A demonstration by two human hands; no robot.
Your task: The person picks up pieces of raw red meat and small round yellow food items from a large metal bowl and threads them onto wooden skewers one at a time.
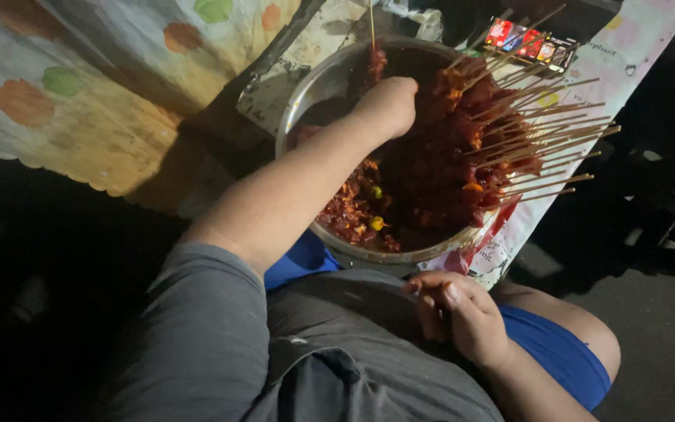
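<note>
Your right hand [462, 316] rests curled against your grey shirt [337, 352], apparently empty; its palm is hidden. Your left hand [388, 105] reaches into the metal bowl [314, 94], fist closed on an upright skewer [371, 31], finished skewers [509, 133] stacked just right.

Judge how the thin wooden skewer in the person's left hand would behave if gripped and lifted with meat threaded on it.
The skewer looks very thin, so it would probably flex slightly and could snap if bent. The marinated meat on it glistens, so the stick is likely slippery near the left hand. It probably feels bottom-heavy.
</note>
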